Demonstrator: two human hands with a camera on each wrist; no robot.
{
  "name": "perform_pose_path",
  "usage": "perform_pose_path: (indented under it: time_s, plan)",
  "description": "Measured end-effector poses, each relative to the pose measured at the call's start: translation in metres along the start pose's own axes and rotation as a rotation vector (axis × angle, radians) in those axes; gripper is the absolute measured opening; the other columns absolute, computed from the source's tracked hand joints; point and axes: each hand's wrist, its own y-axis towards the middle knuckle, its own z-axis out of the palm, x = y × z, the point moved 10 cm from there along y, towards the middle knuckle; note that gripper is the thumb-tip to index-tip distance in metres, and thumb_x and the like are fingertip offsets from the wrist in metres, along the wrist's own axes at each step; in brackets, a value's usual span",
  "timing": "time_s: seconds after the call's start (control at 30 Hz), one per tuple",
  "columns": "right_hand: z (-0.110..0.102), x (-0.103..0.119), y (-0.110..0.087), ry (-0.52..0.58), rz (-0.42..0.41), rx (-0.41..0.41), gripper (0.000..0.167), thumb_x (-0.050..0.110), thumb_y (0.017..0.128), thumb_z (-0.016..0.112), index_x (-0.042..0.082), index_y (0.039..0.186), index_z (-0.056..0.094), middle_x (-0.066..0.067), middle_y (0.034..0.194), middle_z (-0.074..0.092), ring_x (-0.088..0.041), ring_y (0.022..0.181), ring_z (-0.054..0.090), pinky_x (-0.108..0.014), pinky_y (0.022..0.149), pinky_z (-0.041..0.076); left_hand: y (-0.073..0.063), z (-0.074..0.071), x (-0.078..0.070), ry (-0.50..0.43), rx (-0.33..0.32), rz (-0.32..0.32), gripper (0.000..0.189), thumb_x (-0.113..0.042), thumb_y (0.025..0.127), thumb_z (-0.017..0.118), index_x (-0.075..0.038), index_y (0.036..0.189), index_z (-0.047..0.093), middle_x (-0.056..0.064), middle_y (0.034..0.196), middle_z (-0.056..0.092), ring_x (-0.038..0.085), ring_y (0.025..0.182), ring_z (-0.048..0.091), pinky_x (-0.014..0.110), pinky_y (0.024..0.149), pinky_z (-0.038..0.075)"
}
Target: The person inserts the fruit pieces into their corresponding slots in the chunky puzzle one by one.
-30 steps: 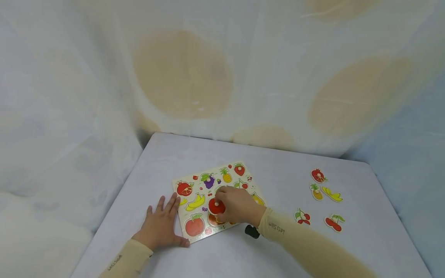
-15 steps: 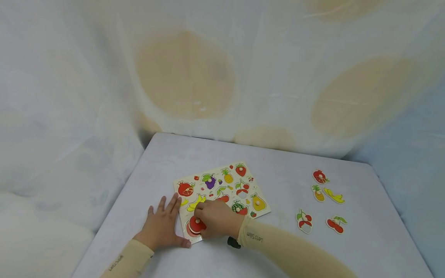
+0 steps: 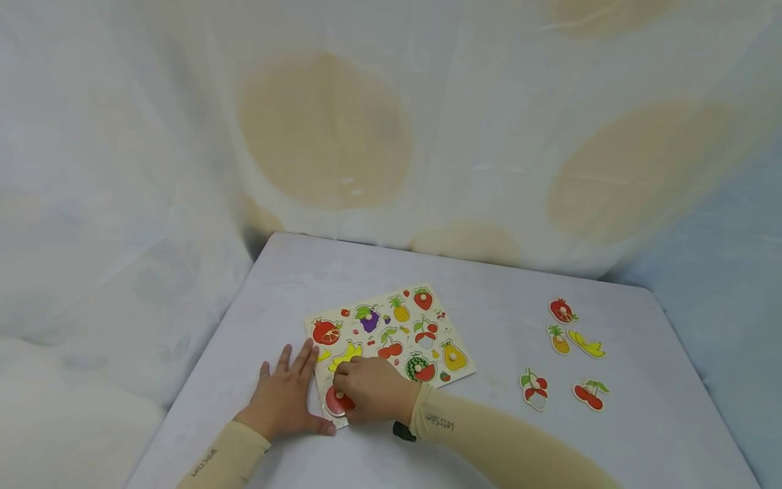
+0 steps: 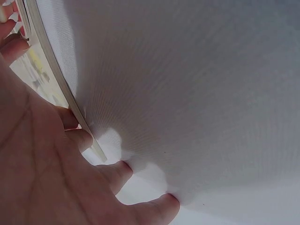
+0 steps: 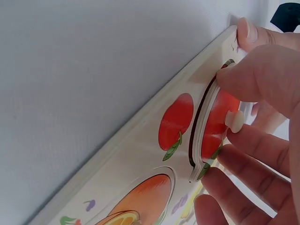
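Observation:
A wooden fruit puzzle board (image 3: 381, 301) lies at an angle on the table. My right hand (image 3: 380, 390) holds a red apple puzzle piece (image 5: 216, 119) over the board's near-left corner. In the right wrist view, the thumb is on the piece's edge and a finger meets its pale knob (image 5: 235, 121). The piece sits slightly tilted at the apple recess, whose dark outline shows along one side. My left hand (image 3: 284, 401) rests spread along the board's left edge (image 4: 61, 84), thumb at the near corner, other fingertips on board and cloth.
Loose puzzle pieces lie to the right: a pomegranate (image 3: 563, 310), a pineapple (image 3: 559, 339), bananas (image 3: 586, 343) and two cherry pieces (image 3: 590, 394). Knobbed pieces, such as a watermelon (image 3: 420, 369) and a pear (image 3: 454, 356), sit in the board. Hanging cloth (image 3: 452, 170) encloses the table's back and sides.
My right hand has carried the apple piece left and nearer, from the middle of the board to the apple recess, and lowered it there. The left hand has stayed in place.

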Motion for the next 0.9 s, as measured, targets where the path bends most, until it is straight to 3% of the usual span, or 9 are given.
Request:
perform_pose_path:
  time_s: [0.47, 0.9]
  plan:
    - [0.0004, -0.0015, -0.0068, 0.009, 0.024, 0.0, 0.036, 0.043, 0.083, 0.079, 0.023, 0.113, 0.071, 0.007, 0.12, 0.065, -0.01, 0.101, 0.06, -0.02, 0.079, 0.05, 0.0017, 0.0037, 0.0012, -0.005, 0.017, -0.002, 0.147, -0.095, 0.046, 0.064, -0.006, 0.157, 0.027, 0.014, 0.164, 0.019, 0.053, 0.143, 0.017, 0.081, 0.1, 0.019]
    - [-0.0001, -0.0009, -0.0095, 0.009, 0.017, -0.008, 0.039, 0.045, 0.085, 0.077, 0.024, 0.117, 0.071, 0.008, 0.121, 0.065, -0.01, 0.107, 0.059, -0.021, 0.087, 0.05, 0.0003, 0.0014, 0.0003, -0.001, 0.007, 0.001, 0.146, -0.094, 0.046, 0.065, -0.005, 0.157, 0.028, 0.015, 0.163, 0.021, 0.053, 0.143, 0.018, 0.081, 0.1, 0.02]
